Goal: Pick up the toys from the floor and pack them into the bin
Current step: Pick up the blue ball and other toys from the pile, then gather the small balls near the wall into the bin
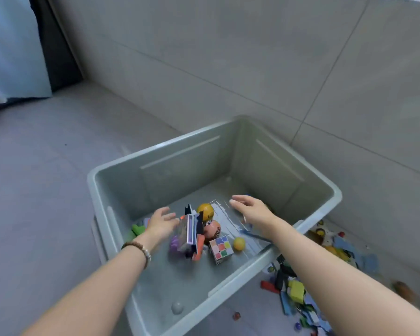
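Against the tiled wall: grey-green bin (pixel 180 173) stands open on the floor (pixel 34 190), one corner turned toward the wall (pixel 252 57).
Left hand (pixel 161 223): over the bin's left side, fingers loosely spread, holding nothing; just above a clear boxed toy (pixel 190 230).
Right hand (pixel 251 209): reaches further in, toward the bin's far right side, fingers straight and slightly apart, holding nothing.
Bin contents: large yellow ball (pixel 205 210), orange ball (pixel 212 230), puzzle cube (pixel 220 248), small yellow ball (pixel 239 243) and purple toy (pixel 176 243), clustered mid-bottom; green toy (pixel 137 230) by the left wall.
Beneath right hand: pale streaked shape on the bin bottom, blurred; cannot tell what it is.
Floor, right of bin: loose pile of blocks (pixel 296 292), red block (pixel 269 286), blue flat pieces (pixel 349 253), one marble (pixel 236 315) near the bin's front corner; pile partly hidden by the right forearm.
Left wrist: beaded bracelet (pixel 138 249).
Far left: pale curtain (pixel 10 44) hanging down to the floor.
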Demonstrator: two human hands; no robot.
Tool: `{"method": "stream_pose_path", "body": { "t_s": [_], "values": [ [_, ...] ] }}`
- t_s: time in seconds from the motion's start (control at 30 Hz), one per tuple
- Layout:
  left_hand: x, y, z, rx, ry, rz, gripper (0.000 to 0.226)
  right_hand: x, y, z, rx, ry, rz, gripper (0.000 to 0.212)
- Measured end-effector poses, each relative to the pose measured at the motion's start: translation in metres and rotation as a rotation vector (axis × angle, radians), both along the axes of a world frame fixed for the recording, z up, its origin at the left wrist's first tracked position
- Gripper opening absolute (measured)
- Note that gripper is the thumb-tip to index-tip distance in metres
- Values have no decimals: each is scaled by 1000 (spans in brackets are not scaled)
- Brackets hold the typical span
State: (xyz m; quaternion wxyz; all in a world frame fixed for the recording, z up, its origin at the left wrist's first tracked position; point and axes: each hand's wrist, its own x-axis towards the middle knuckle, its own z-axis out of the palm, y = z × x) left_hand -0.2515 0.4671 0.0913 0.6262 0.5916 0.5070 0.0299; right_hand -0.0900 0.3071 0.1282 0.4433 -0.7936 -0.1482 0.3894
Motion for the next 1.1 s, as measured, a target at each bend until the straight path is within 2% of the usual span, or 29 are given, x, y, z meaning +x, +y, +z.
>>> {"method": "stream_pose_path", "body": {
  "t_s": [0.1, 0.2, 0.33, 0.47, 0.6, 0.7, 0.83, 1.1],
  "values": [
    [-2, 3, 5, 124, 75, 9, 54, 10, -7, 7, -46, -26, 34, 38],
    [5, -6, 25, 234, 52, -103, 54, 13, -13, 23, -99, -113, 138, 42],
    [20, -28, 63, 505, 54, -403, 57, 20, -34, 51, -151, -275, 206, 48],
    [39, -66, 106, 797, 157, -680, 62, 34, -83, 90, -351, -578, 394, 57],
    [66, -120, 136, 1012, 121, -810, 63, 54, -163, 126, -394, -705, 292, 59],
    [95, -170, 145, 1154, 68, -924, 64, 69, -237, 139, -467, -693, 217, 62],
    [137, -249, 137, 1202, -14, -1094, 66, 82, -344, 126, -539, -607, 66, 64],
    [210, -391, 53, 1063, 19, -1391, 65, 90, -510, 27, -574, -347, -214, 67]
  ]
}}
